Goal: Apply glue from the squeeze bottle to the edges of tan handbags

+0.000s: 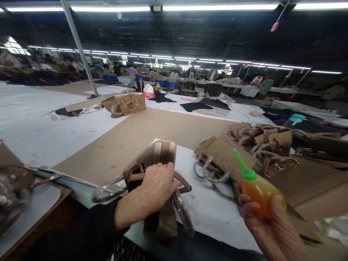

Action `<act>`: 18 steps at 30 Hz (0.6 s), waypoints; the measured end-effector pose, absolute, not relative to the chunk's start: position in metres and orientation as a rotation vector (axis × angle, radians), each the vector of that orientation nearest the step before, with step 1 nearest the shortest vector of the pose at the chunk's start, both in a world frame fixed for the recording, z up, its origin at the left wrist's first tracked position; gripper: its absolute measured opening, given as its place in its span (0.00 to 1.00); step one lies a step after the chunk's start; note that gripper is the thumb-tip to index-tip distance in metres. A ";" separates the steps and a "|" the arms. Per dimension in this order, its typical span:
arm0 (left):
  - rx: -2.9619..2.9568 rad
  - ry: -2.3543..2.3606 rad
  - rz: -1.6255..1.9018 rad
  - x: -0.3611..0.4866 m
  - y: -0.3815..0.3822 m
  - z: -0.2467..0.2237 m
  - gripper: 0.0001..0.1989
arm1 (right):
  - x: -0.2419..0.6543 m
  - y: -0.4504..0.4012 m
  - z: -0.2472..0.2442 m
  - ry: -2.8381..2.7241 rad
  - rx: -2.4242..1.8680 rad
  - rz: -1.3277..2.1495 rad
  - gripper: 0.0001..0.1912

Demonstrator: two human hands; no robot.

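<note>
My left hand (157,186) is closed over the top edge of a brown handbag (163,221) at the table's front edge. The bag's mouth gapes, and its plastic-wrapped handles (107,189) splay to both sides. A striped brown and cream panel (160,152) stands up behind my fingers. In my right hand (269,224) I grip a squeeze bottle (262,194) of orange-yellow liquid, held tilted with its green nozzle pointing up and left. Just behind the bottle lie stacked tan handbags (225,152) with wrapped handles.
More handbags (272,139) pile up at the right, and another (16,181) rests at the far left. One tan bag (127,105) stands farther back on the table. Black pieces (197,106) and a teal container (295,120) lie beyond. Several people work in the background.
</note>
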State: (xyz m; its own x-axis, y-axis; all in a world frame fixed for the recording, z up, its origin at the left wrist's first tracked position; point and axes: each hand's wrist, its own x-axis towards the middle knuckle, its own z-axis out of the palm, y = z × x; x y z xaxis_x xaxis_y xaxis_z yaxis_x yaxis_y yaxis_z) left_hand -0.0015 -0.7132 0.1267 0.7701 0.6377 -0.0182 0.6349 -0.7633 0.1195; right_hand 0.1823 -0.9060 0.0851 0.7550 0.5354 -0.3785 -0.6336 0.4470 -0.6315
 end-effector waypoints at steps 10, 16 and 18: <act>2.795 0.150 -0.079 -0.043 -0.676 0.149 0.04 | 0.159 -0.879 0.136 0.303 -0.713 0.709 0.24; 2.691 0.116 0.158 -0.057 -0.673 0.133 0.07 | 0.142 -0.833 0.160 0.205 -0.636 0.833 0.42; 2.592 0.226 0.244 -0.059 -0.673 0.129 0.12 | 0.138 -0.816 0.164 0.179 -0.618 0.865 0.48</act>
